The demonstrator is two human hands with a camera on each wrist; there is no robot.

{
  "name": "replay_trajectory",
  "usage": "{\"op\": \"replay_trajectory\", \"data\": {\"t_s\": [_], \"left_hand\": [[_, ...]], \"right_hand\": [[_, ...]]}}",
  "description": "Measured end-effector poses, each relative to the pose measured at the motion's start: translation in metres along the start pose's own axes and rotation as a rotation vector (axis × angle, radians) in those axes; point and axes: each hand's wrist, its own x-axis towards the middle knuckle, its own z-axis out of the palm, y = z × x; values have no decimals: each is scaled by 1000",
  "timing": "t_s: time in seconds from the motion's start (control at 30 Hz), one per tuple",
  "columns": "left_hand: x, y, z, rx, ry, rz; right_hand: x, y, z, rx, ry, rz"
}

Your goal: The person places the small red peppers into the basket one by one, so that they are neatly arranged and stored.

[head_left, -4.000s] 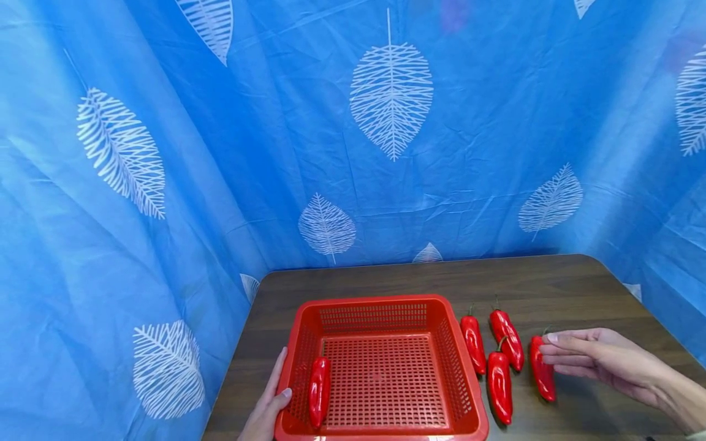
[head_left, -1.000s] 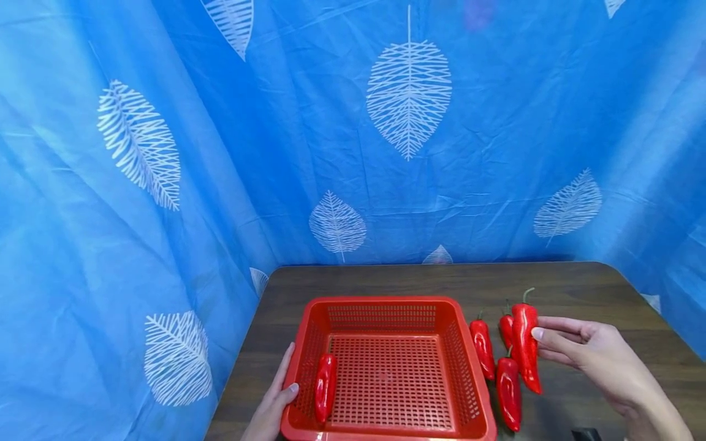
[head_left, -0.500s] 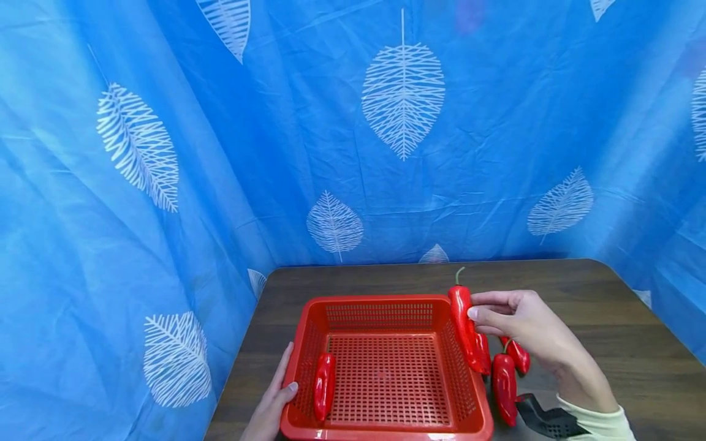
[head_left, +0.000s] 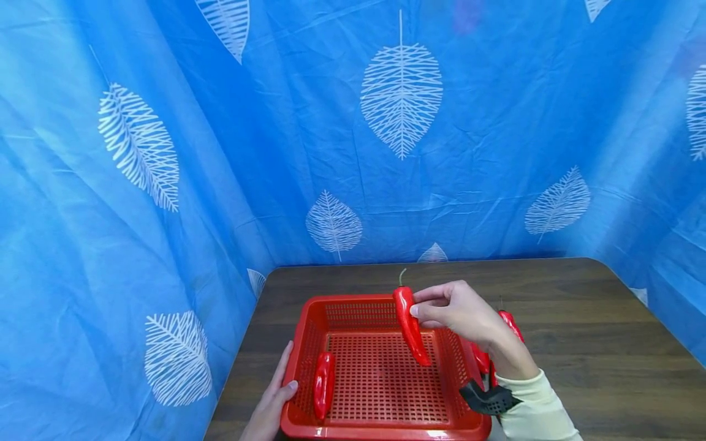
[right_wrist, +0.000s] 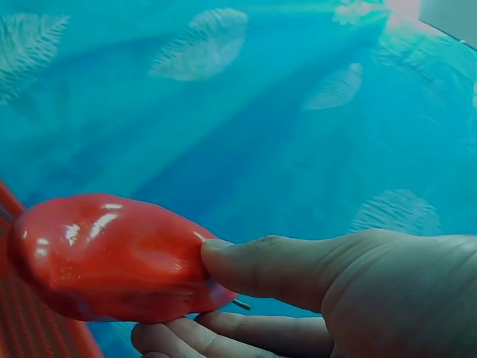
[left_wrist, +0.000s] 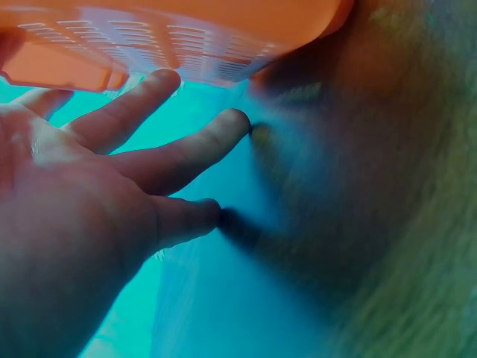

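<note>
Right grip [head_left: 462, 313] pinches red pepper [head_left: 410, 326], stem forward, long axis perhaps tilted.

Passable inside the red basket [head_left: 380, 433] between the lying pepper [head_left: 324, 386] and the pinched pepper [head_left: 407, 315]. Obstructed near the back right corner by the right hand [head_left: 458, 309], at the right rim by the black wrist piece [head_left: 488, 399], at the left wall by the left hand [head_left: 270, 401]. Crowded just beyond the right rim with partly hidden peppers [head_left: 510, 324] beside the forearm [head_left: 515, 355]; roomy farther right across the table [head_left: 607, 355].
</note>
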Motion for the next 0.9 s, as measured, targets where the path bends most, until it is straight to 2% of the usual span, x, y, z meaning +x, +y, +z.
{"op": "replay_trajectory", "data": {"t_s": [0.17,0.27,0.53,0.9], "left_hand": [[-1,0,1,-7,3,-9],[-1,0,1,-3,4,-3],[-1,0,1,-3,11,-22],[0,0,0,-14,0,-37]], "right_hand": [[20,1,27,60,-60,7],[31,3,42,71,-67,30],[57,10,84,26,-55,73],[71,32,129,-80,-41,113]]}}
